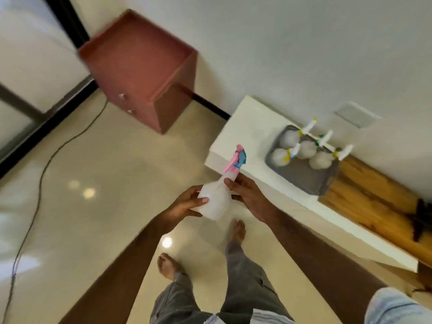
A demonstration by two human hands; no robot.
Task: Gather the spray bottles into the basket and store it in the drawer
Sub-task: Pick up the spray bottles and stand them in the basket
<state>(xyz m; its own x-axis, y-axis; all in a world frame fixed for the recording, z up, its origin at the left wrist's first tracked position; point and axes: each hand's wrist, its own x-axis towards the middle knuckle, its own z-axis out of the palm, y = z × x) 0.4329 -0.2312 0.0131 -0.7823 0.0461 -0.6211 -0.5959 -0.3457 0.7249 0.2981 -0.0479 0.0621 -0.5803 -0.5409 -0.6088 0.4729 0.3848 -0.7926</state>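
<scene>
A white spray bottle point(216, 197) with a pink and blue trigger head is held in front of me, above the floor. My left hand point(187, 203) grips its lower body and my right hand point(247, 195) holds its neck and far side. To the right, a grey basket point(301, 176) sits on a white counter point(243, 127) and holds several white spray bottles point(305, 149) with yellow and green collars. A reddish-brown drawer cabinet point(138, 73) with two small knobs stands against the wall at the upper left; both drawers look closed.
A wooden surface point(374, 204) adjoins the counter on the right, with a dark object point(423, 218) at its edge. A thin cable point(39, 183) runs across the glossy floor on the left. My bare feet and grey trousers show below. A dark-framed glass door is far left.
</scene>
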